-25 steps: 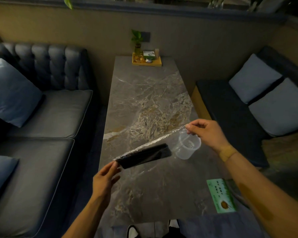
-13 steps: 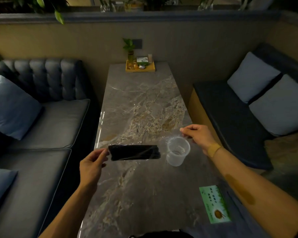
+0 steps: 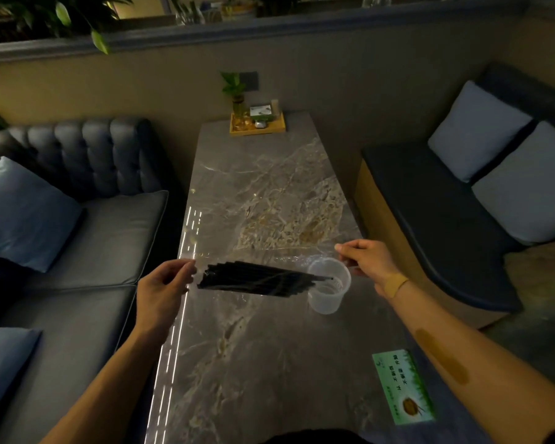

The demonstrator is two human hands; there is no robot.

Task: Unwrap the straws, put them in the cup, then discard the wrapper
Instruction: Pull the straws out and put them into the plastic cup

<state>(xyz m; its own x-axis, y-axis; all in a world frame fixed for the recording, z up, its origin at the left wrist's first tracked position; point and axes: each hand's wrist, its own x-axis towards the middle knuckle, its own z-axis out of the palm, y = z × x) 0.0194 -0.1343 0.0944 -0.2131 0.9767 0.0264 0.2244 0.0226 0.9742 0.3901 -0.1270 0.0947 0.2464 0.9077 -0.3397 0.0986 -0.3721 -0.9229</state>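
A bundle of black straws (image 3: 257, 278) lies inside a clear plastic wrapper (image 3: 269, 256) stretched between my two hands above the marble table (image 3: 263, 193). My left hand (image 3: 164, 288) pinches the wrapper's left end beside the straws. My right hand (image 3: 369, 262) pinches the right end, just behind a clear plastic cup (image 3: 327, 285) that stands upright on the table. The straws tilt down to the right, and the tips of a few reach over the cup's rim.
A wooden tray (image 3: 257, 126) with a small plant and condiments sits at the table's far end. A green sticker (image 3: 402, 386) lies near the front right edge. Grey sofas with cushions flank the table on both sides.
Both hands have levelled the wrapper and then tipped it right. The straws have slid right inside it, their tips now over the cup. The camera view has risen.
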